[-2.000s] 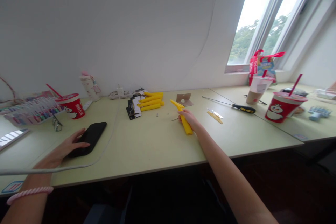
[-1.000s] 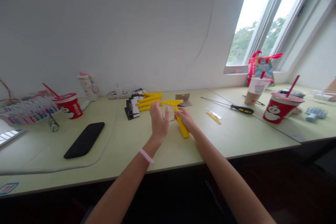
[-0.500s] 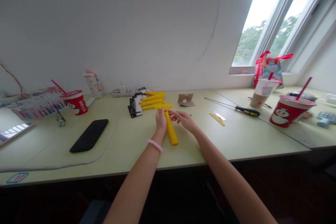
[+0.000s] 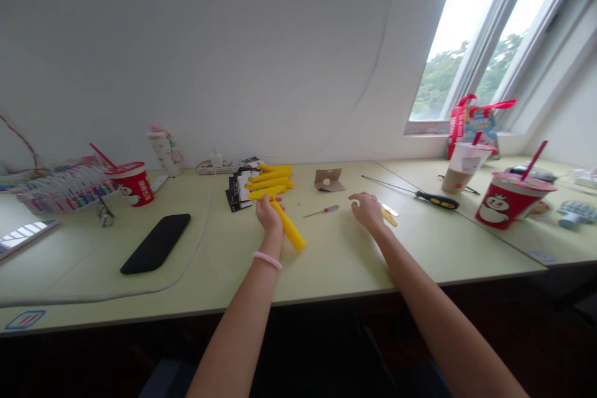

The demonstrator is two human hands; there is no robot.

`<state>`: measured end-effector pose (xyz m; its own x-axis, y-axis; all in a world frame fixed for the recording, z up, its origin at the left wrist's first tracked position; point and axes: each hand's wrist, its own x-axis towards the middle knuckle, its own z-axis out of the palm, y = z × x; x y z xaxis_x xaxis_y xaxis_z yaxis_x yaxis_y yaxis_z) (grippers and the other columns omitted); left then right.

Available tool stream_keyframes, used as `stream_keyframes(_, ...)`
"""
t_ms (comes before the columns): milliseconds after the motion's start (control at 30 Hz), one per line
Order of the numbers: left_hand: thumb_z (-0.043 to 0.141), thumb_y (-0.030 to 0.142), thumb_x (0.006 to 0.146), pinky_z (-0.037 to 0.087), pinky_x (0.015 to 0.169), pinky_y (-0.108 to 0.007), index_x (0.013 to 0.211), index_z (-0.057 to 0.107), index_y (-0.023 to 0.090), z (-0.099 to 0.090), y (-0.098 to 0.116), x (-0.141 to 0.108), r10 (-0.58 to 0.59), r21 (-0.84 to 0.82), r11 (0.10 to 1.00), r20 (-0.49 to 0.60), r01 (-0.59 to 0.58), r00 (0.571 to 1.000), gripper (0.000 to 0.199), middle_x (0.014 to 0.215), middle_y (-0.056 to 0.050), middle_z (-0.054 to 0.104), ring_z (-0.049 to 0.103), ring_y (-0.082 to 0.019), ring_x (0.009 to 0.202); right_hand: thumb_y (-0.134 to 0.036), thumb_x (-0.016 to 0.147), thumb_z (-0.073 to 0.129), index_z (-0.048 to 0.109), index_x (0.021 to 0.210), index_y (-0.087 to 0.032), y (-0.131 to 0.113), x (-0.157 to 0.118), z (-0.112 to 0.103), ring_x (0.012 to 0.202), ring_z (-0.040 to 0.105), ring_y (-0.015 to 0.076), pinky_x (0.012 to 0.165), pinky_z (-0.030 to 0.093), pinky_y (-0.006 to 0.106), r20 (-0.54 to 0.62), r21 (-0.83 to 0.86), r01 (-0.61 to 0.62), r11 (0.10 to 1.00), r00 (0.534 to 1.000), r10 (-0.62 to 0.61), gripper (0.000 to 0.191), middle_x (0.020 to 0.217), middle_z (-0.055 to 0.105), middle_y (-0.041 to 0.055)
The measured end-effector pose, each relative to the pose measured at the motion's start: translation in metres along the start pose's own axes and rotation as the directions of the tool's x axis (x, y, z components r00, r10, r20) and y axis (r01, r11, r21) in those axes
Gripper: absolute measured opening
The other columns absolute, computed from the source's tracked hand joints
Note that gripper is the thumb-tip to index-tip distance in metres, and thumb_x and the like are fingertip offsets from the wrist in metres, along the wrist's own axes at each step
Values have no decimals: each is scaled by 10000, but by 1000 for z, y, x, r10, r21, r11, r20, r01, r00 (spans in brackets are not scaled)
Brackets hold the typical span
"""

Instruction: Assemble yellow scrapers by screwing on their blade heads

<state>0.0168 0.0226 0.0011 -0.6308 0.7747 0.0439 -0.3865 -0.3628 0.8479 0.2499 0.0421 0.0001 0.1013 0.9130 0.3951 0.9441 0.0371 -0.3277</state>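
Observation:
My left hand [image 4: 269,214] is closed around a yellow T-shaped plastic tool [image 4: 291,230], just below its crosspiece. Its round handle slants down to the right, toward the table's front. To the right, my right hand [image 4: 368,210] hovers low over the table with its fingers apart and nothing visible in them. Close beside that hand lie a yellow strip [image 4: 388,217] and a thin whitish blade-like piece [image 4: 390,209], both partly covered by it. Between my hands rests a small screwdriver [image 4: 329,209] with a pale handle.
Several similar yellow tools [image 4: 270,180] with black-and-white cards [image 4: 237,191] lie behind my left hand. A folded brown card [image 4: 329,180] stands mid-table. Rightward are a long screwdriver [image 4: 433,199] and drink cups [image 4: 508,202]; leftward, a black pad-like object [image 4: 157,242] and a red cup [image 4: 136,186].
My right hand has left the yellow tool and moved right, beside the yellow strip. My left hand has shifted slightly left, tilting the tool. The small screwdriver now shows fully.

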Motion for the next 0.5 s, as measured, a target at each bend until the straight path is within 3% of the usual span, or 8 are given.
stream_keyframes(100, 390, 343, 745, 357, 404, -213, 789, 414, 182, -6, 3, 8, -40, -61, 998, -112, 33, 993, 169, 615, 2, 576, 465, -82, 374, -108, 757, 379, 642, 1016, -187, -13, 0, 5, 998, 489, 230, 823, 359, 331, 23, 15, 44, 999, 999, -45, 377, 1084, 594, 79)
stream_keyframes(167, 396, 346, 742, 350, 402, -211, 797, 416, 180, -7, 3, 9, -43, -42, 998, -101, 39, 994, 176, 616, 2, 577, 466, -82, 374, -94, 751, 376, 618, 1058, -184, -13, 1, 8, 1029, 475, 239, 829, 358, 344, 39, -9, 58, 998, 998, -58, 401, 1112, 577, 94)
stream_keyframes(267, 421, 361, 731, 353, 402, -208, 776, 422, 174, -5, 2, 4, -22, 10, 1000, 26, 22, 999, 193, 596, 4, 575, 463, -79, 369, -93, 762, 359, 611, 1041, -157, 6, 6, 4, 1019, 475, 267, 810, 364, 387, 19, -132, -99, 986, 995, 103, 382, 1084, 571, 141)
stream_keyframes(367, 439, 382, 724, 342, 388, -208, 749, 437, 168, -1, 1, -3, -5, 90, 996, 153, -9, 988, 215, 579, 1, 578, 457, -82, 360, -162, 793, 376, 633, 942, -104, 41, 15, -8, 979, 494, 297, 764, 383, 403, -19, -248, -337, 908, 939, 343, 302, 1006, 578, 188)
stream_keyframes(433, 447, 395, 721, 335, 382, -212, 737, 445, 167, 1, 0, -6, -6, 134, 991, 217, -24, 976, 229, 575, -2, 582, 459, -87, 360, -189, 785, 422, 637, 898, -108, 64, 21, -16, 959, 516, 286, 744, 402, 385, 10, -251, -389, 886, 915, 404, 256, 955, 588, 181)
stream_keyframes(500, 452, 400, 717, 334, 383, -216, 730, 451, 165, 2, -1, -8, -32, 166, 986, 273, -14, 961, 235, 571, -6, 584, 456, -89, 360, -175, 739, 498, 645, 807, -130, 82, 25, -23, 880, 558, 253, 688, 428, 343, 113, -209, -367, 906, 912, 395, 169, 882, 602, 156)
